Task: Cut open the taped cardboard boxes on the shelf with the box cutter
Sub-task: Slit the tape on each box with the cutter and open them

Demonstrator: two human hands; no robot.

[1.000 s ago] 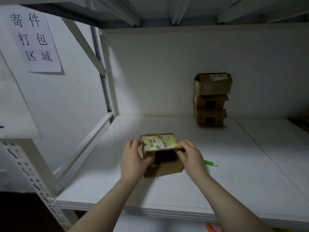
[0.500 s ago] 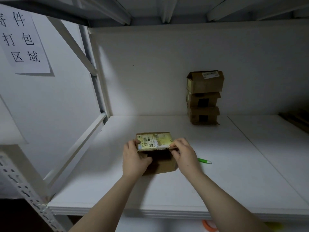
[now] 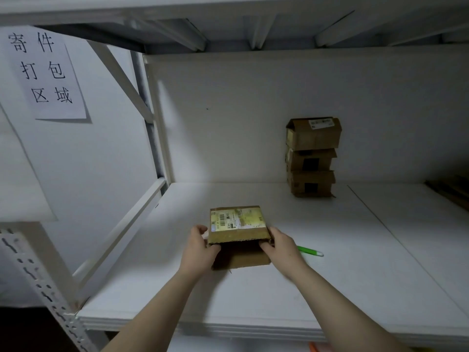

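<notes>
Left hand (image 3: 200, 250) and right hand (image 3: 281, 246) gripped the box (image 3: 238, 224) flap's near corners; the box cutter (image 3: 311, 251) lay just right.

I see only the far end of the green box cutter (image 3: 311, 251); the rest is hidden behind the right hand (image 3: 281, 247). Its fingertips disappear under the flap of the box (image 3: 241, 260). The print on the label (image 3: 237, 218) beyond them is too small to read.

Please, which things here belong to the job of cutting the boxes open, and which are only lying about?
Job:
- cardboard box, gripped by left hand and right hand
- stack of three boxes
- green tool, likely the box cutter
- shelf

Lying about:
- paper sign
- orange object, bottom edge
</notes>
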